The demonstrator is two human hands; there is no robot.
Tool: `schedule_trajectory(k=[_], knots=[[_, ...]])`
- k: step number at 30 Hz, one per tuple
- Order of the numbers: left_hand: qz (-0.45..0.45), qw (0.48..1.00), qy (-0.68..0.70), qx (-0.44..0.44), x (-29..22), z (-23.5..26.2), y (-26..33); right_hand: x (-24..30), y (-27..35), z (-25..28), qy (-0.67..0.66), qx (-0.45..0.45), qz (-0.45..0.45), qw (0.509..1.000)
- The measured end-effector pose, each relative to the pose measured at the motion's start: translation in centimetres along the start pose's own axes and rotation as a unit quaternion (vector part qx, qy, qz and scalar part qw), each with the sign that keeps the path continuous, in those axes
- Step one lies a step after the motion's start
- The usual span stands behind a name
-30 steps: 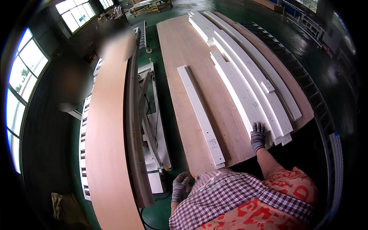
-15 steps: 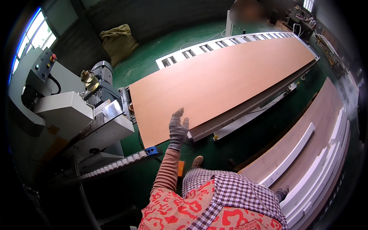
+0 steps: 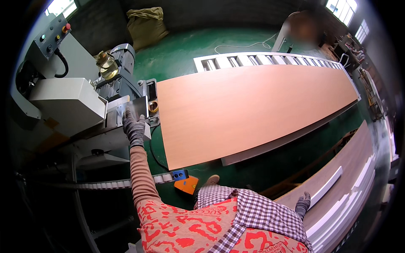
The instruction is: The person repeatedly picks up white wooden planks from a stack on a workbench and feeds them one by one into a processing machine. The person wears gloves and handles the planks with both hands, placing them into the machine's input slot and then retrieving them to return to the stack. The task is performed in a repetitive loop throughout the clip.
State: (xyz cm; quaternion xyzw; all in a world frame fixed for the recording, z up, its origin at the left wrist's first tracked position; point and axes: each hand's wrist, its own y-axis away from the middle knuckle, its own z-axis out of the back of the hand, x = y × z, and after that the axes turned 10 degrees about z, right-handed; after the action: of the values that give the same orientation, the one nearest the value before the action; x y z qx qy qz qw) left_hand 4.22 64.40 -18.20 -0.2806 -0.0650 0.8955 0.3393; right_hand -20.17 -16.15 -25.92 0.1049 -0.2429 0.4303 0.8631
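My left hand (image 3: 134,125), in a grey knit glove, reaches out and rests flat against a metal plate (image 3: 136,106) on the grey machine (image 3: 71,101), fingers spread, holding nothing. Just right of it lies a long orange-brown board (image 3: 249,107) on the roller conveyor (image 3: 261,59). My right hand (image 3: 303,204), also gloved, hangs low at the right next to a white strip (image 3: 329,189) on a second brown panel (image 3: 354,160); its fingers look loosely apart and empty.
A control box (image 3: 52,36) with coloured buttons and an electric motor (image 3: 120,69) stand at the upper left. A sack (image 3: 145,23) leans at the back wall. An orange-and-blue object (image 3: 184,181) lies on the green floor near my foot. A person stands far back.
My view has swung from the panel with white strips over to the machine. My left hand moved from the orange board's near end onto the machine's metal plate. My right hand dropped behind me.
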Motion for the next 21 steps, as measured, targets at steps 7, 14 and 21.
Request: schedule_trajectory(k=[7,14,21], knots=[[-0.018,0.999,-0.038,-0.01,2.9,-1.1,-1.9,3.5,-1.7,-2.4,-0.027,-0.004,0.057,0.998],[-0.005,0.979,-0.199,0.031,1.0,1.9,-5.3,7.1,-1.6,-5.0,-0.041,0.013,0.088,0.995],[-0.035,0.939,-0.253,0.229,-1.1,2.0,-9.2,9.3,-0.2,-5.9,-0.087,0.036,0.087,0.992]])
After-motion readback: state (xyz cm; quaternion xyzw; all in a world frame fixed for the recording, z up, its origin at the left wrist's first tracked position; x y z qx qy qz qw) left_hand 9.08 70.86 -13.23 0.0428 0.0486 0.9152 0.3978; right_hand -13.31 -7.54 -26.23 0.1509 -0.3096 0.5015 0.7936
